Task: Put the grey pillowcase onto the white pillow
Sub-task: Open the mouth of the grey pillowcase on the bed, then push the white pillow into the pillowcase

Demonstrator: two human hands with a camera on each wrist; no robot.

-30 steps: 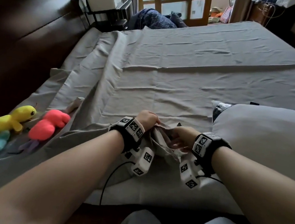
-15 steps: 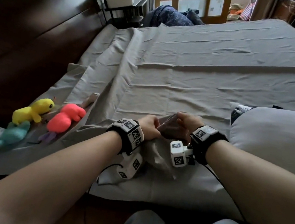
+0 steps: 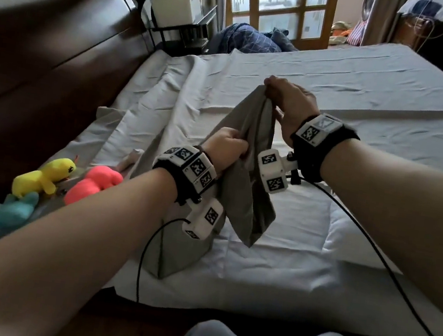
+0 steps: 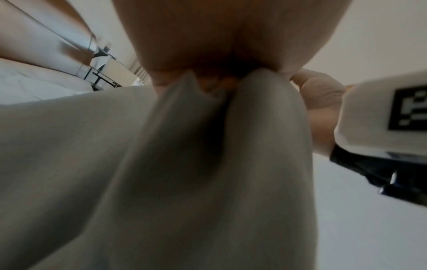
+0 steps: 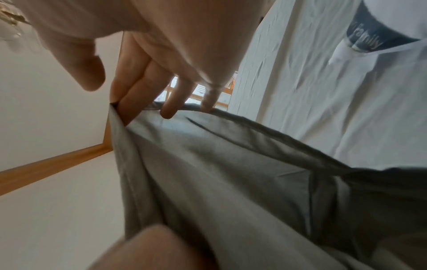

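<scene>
While both hands are up off the bed, the right hand [image 3: 288, 106] sits higher, its fingers [image 5: 138, 95] closed over the hem of the grey pillowcase [image 3: 245, 171] with the thumb standing a little off. The left hand [image 3: 227, 147] is lower and nearer the body, clenched tight on a gathered bunch of the same cloth [image 4: 208, 164]. Held at two heights like that, the case hangs in long folds between them, which looks like a way of finding and spreading its open end before anything goes in. Its lower part droops down to the bed [image 3: 359, 147], one corner dangling free and another fold resting near the edge by the knees. From the right wrist view, the white pillow [image 5: 404, 16] shows off to that side, lying on the sheet, well apart from both hands and not yet touched by the case. Beyond the left arm, some plush toys [image 3: 42, 179] lie along the dark headboard [image 3: 44, 66].
</scene>
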